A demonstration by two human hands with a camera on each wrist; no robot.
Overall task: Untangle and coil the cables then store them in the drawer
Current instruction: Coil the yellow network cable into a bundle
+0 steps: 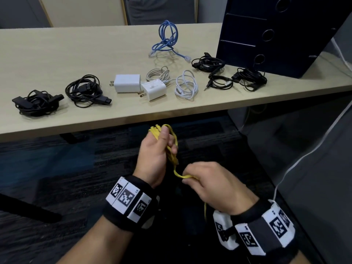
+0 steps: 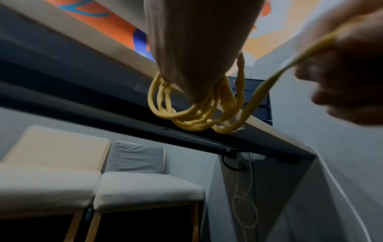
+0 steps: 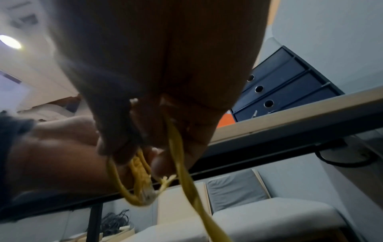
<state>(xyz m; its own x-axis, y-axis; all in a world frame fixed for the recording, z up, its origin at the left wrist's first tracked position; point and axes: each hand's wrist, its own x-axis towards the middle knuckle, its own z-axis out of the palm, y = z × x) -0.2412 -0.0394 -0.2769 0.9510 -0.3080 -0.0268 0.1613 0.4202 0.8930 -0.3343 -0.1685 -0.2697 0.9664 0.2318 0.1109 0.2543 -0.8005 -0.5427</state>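
Yellow cable (image 1: 172, 149) held below the near edge of the bench (image 1: 57, 54), bunched in loops inside the curled left hand (image 1: 155, 153), one strand running down to the right hand (image 1: 213, 184), pinched there between fingertips. Beyond, on the bench: blue cable (image 1: 166, 40), white chargers (image 1: 127, 82), black cable bundles (image 1: 84, 90), dark drawer unit (image 1: 266, 35) at far right.

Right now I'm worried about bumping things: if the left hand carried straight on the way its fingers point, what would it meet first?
Probably the near edge of the table; the left hand, gripping the yellow cable, points toward it, though depth is unclear.
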